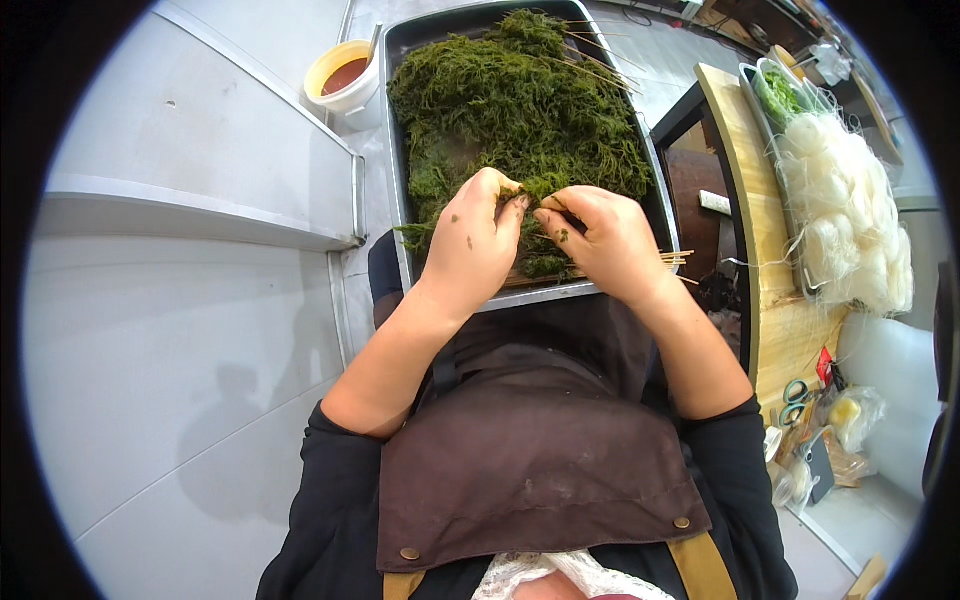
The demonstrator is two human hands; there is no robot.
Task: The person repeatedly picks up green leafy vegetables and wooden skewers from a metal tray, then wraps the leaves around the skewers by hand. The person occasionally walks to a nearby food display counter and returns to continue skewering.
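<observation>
Over the near half of a deep metal tray [520, 299], my left hand [474, 236] and my right hand [611, 240] meet with fingertips almost touching. Between them, both pinch a small clump of stringy green seaweed-like strands [546, 182]. Whether a skewer runs through this clump is hidden by the fingers. A thick bed of the same dark green strands [517, 97] fills most of the tray. Thin bamboo skewers [600, 69] stick out over the far right rim. More skewer ends [677, 259] project past the near right rim, beside my right wrist. Green bits cling to both hands.
A yellowish tub of reddish-brown liquid [346, 77] stands beyond the tray's left side. On the right, a wooden table [772, 330] carries bundles of white noodle-like strands [844, 210], leafy greens [780, 96] and scissors [795, 403]. A pale panelled surface [195, 300] borders the left.
</observation>
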